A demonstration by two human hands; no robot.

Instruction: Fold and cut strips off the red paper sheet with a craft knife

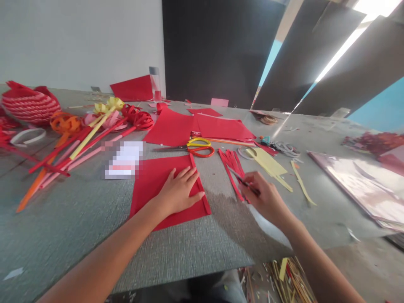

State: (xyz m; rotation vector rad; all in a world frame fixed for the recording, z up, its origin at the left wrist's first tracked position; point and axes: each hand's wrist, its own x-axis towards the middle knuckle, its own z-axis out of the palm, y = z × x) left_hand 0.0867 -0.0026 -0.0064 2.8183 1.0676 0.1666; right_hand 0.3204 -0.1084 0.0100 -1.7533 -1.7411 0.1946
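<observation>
My left hand (181, 191) lies flat with fingers spread on a red paper sheet (151, 181). A narrow red strip (202, 191) runs along the sheet's right edge, under my fingers; I cannot tell if it is folded over or separate. To the right, my right hand (265, 195) is closed round a slim black-handled craft knife (249, 186), its thin metal-looking blade pointing up and left. The blade is over a bunch of cut red paper strips (232, 162). Just beyond the sheet, scissors (200, 147) with yellow and orange handles rest on the table.
Paper flowers on stick-like stems (78, 147) and a red woven basket (30, 103) occupy the left. More red paper (176, 126) and a clear bottle (155, 86) stand behind. Yellow paper (268, 162) and a plastic-covered stack (356, 181) lie right. The table's front edge (189, 277) is near me.
</observation>
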